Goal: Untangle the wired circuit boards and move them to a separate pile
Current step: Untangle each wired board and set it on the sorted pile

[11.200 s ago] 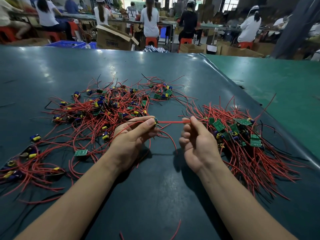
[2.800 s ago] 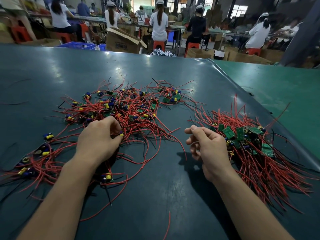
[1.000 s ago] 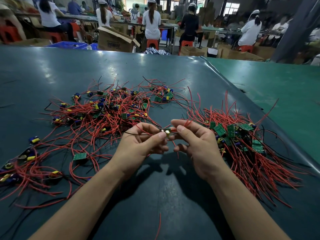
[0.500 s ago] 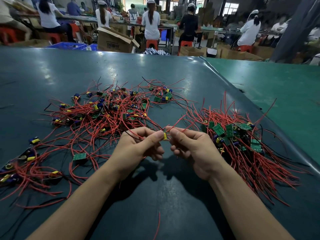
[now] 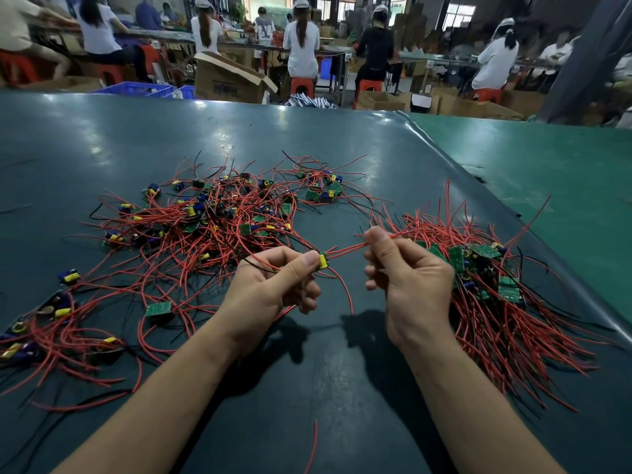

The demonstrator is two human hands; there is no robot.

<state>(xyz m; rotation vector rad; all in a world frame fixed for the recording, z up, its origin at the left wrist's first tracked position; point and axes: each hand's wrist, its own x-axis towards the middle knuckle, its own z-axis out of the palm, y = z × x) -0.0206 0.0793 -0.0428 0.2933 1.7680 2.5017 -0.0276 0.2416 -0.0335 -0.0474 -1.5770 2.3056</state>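
A bare stretch of dark teal worktop (image 5: 307, 388) fills the lower middle of the frame between the two forearms, crossed only by one loose red wire offcut (image 5: 313, 443) near the bottom edge. Just above it, at the centre of the frame, the left hand (image 5: 270, 289) holds a small circuit board (image 5: 323, 261) with a yellow component, thumb and forefinger closed on it in a pinch grip, the other fingers curled. The right hand (image 5: 410, 285), just beside it to the right, pinches the board's red wires (image 5: 345, 251) between thumb and forefinger, so the wires run taut from one grip to the other above the worktop. Behind and to the right of the right hand lies the sorted pile (image 5: 485, 278): green boards bunched together, their red leads fanning toward the lower right and reaching close to the raised seam (image 5: 533, 241) where the dark cover meets a brighter green surface (image 5: 564, 172). To the left and behind the left hand spreads the tangled pile (image 5: 205, 224), red and a few black wires looped through boards with blue and yellow parts, straggling to the left edge of the frame. Beyond both piles the worktop is open up to its far edge. Past that edge, at the top of the frame, stand an open cardboard box (image 5: 229, 80) and seated workers (image 5: 301, 46) at long benches.
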